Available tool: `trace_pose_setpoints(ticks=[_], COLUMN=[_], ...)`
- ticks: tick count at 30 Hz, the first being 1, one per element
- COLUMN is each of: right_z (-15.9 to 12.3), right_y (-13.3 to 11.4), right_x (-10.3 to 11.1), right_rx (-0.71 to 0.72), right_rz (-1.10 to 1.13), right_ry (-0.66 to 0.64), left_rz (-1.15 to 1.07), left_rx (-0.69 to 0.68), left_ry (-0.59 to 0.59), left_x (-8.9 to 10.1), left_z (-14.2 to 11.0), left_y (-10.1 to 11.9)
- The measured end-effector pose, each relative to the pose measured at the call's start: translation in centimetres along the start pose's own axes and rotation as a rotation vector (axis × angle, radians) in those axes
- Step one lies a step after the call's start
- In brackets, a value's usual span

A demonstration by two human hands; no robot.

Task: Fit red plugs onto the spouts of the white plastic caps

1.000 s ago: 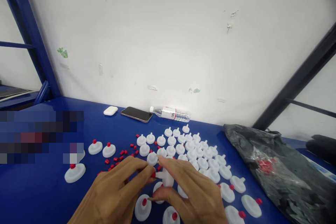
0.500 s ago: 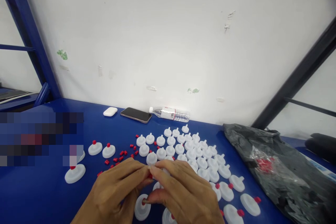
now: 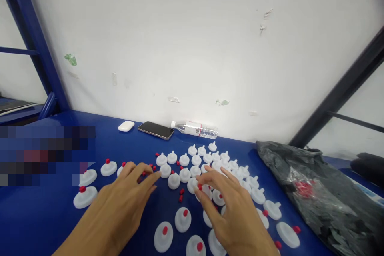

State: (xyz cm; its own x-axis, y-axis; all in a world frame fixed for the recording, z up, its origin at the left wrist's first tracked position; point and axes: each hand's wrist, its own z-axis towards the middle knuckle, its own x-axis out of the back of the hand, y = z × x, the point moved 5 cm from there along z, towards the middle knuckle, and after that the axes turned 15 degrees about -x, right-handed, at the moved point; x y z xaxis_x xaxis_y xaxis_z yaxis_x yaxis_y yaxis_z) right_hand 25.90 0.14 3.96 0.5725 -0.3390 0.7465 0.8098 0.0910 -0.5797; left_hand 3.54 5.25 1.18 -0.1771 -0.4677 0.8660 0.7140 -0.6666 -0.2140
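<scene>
White plastic discs (image 3: 183, 219) dot the blue table (image 3: 45, 216); the left hand (image 3: 126, 200) spreads its fingers (image 3: 147, 179) loosely over the loose red caps (image 3: 148, 171), gripping nothing; the right hand (image 3: 231, 212), fingers splayed, has a fingertip (image 3: 200, 197) beside a red-capped disc (image 3: 205, 192) it holds nothing of.

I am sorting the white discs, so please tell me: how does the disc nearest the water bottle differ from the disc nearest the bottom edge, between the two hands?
The disc by the bottle shows a bare white stem; the bottom disc carries a red cap. The first looks smaller, lying farther away, and stands among crowded discs; the second has open blue table around it. Both are white, round, stem up.
</scene>
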Motion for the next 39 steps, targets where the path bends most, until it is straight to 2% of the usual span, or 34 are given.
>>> trace_pose_setpoints(ticks=[5, 8, 11, 14, 16, 18, 20, 23, 25, 26, 29, 31, 33, 39], right_z=[0.1, 0.3, 0.2, 0.1, 0.0, -0.3, -0.5, -0.5, -0.3, -0.1, 0.1, 0.1, 0.1, 0.1], right_y=[-0.1, 0.2, 0.3, 0.0, -0.5, -1.2, -2.0, -2.4, -2.0, -1.7, -0.7, -0.4, -0.3, -0.5], right_x=[-1.4, -1.5, -1.3, -0.8, -0.8, -1.2, -1.2, -0.4, 0.1, 0.3, 0.7, 0.7, 0.6, 0.2], right_rx=[0.068, 0.089, 0.119, 0.156, 0.203, 0.269, 0.337, 0.371, 0.329, 0.297, 0.227, 0.211, 0.201, 0.191], right_rz=[0.013, -0.003, 0.000, 0.002, -0.029, -0.043, -0.010, 0.054, 0.039, 0.023, -0.020, -0.034, -0.043, -0.058], right_ry=[-0.004, 0.013, 0.043, 0.077, 0.043, -0.015, -0.005, 0.115, 0.172, 0.189, 0.187, 0.162, 0.141, 0.103], left_rz=[0.011, -0.049, -0.162, -0.280, -0.364, -0.532, -0.695, -0.780, -0.744, -0.701, -0.516, -0.456, -0.454, -0.462], left_rx=[-0.242, -0.297, -0.244, -0.188, -0.176, -0.131, -0.075, -0.004, 0.024, 0.011, -0.084, -0.121, -0.132, -0.115], left_ry=[-0.069, -0.103, 0.017, 0.130, 0.220, 0.369, 0.467, 0.474, 0.438, 0.372, -0.024, -0.216, -0.268, -0.258], left_x=[-0.7, -1.7, -1.7, -0.8, 0.6, 2.4, 3.8, 4.0, 3.1, 2.3, -1.1, -2.7, -3.0, -2.4], left_z=[0.3, -0.1, 0.0, 0.4, 0.8, 1.1, 1.2, 1.2, 1.0, 0.9, 0.9, 0.8, 0.9, 1.1], left_y=[3.2, 3.7, 2.8, 2.1, 2.2, 2.3, 2.6, 2.9, 2.8, 3.0, 3.8, 4.2, 4.3, 3.7])
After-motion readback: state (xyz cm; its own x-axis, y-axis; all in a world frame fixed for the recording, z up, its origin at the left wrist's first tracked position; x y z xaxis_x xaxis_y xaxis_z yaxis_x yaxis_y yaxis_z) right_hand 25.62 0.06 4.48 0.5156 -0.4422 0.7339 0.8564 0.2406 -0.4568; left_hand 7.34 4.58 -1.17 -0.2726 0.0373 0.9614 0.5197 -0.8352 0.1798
